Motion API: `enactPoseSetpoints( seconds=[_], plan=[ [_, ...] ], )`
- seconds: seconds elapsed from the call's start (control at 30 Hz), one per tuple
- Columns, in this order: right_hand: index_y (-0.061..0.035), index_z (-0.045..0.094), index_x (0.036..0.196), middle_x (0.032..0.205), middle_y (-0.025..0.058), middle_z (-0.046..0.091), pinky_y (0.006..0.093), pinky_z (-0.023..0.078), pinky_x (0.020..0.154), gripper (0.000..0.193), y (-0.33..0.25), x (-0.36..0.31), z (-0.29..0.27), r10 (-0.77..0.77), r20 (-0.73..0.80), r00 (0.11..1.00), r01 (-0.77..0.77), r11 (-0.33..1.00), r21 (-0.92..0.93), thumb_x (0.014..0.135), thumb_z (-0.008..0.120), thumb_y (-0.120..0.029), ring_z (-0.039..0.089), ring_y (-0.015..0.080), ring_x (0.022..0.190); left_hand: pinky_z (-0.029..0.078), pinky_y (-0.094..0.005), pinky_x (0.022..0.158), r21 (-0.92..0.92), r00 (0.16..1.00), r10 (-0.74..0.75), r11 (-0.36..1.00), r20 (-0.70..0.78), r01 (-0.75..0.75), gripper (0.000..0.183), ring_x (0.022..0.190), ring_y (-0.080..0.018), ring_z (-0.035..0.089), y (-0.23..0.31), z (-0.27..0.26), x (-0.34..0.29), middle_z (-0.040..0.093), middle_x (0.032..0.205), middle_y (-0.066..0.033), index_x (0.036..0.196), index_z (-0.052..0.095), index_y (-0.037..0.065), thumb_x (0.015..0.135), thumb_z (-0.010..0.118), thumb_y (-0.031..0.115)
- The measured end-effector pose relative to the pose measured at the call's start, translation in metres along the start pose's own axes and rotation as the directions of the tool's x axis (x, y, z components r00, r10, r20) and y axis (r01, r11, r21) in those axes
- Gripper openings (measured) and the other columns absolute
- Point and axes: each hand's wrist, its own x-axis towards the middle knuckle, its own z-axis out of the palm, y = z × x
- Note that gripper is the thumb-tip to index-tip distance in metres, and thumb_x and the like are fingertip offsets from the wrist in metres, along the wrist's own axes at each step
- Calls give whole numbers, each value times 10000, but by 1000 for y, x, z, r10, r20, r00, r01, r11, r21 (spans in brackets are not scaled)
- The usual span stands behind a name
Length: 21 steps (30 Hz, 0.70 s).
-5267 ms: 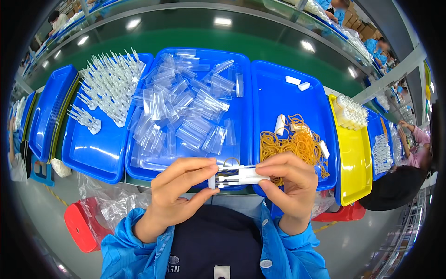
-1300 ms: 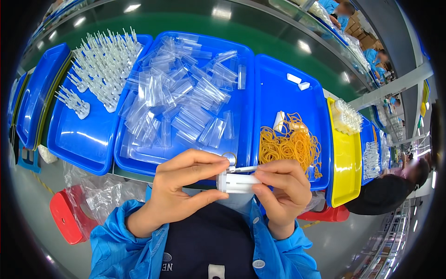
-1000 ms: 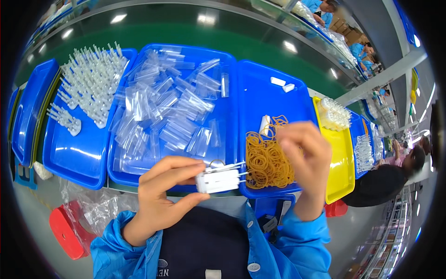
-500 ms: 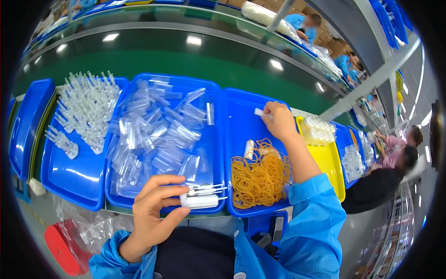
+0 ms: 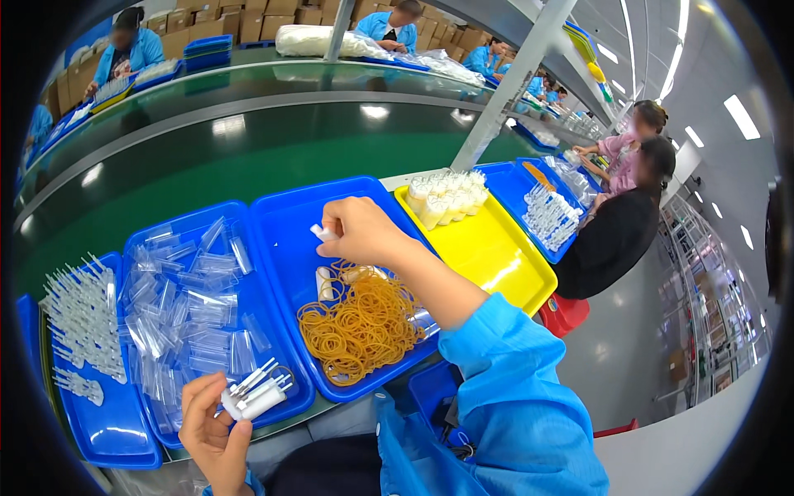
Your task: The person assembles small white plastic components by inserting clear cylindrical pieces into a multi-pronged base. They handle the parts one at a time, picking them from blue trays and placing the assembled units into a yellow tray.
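The left hand [image 5: 213,436] grasps a white assembly [image 5: 264,403] between thumb and fingers; it juts up and rightward beyond the fingertips. The right hand [image 5: 364,229] has its fingers closed on a small white block [image 5: 322,233], which pokes out to their left. Rubber bands [image 5: 360,326] lie below these fingers; clear sleeves [image 5: 203,326] lie above the left fingers.

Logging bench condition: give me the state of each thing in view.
Left hand: closed on pronged assembly
Pronged assembly: held, prongs exposed
Right hand: pinching white plastic
White plastic: held, partly hidden
Rubber bands: loose, heaped
Clear sleeves: loose, jumbled
Yellow tray: partly filled
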Motion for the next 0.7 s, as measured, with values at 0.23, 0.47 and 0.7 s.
enactPoseSetpoints(
  seconds=[0.23,0.47,0.7],
  plan=[
    [-5,631,873,975,82,622,282,556,780,157,-28,-86,7,-175,-155,972,232,674,701,753,721,41,631,142,934,532,-342,875,-66,999,-52,996,1,52,458,1080,-233,572,12,5,0,512,1170,-164,1176,582,-99,735,700,-66],
    [90,676,917,1068,171,621,285,561,801,128,-25,-128,39,-197,-271,942,335,548,767,790,672,103,662,207,926,559,-358,923,-36,999,12,999,31,-11,489,1125,-267,595,8,6,-4,540,1229,-195,1230,588,-60,758,697,-125],
    [88,677,926,1052,166,619,274,581,792,158,-38,-132,58,-152,-215,965,263,522,811,775,682,134,669,205,938,572,-360,906,-3,998,52,999,30,-52,485,1108,-269,608,3,7,-3,548,1221,-196,1234,590,-54,767,715,-93]
  ],
)
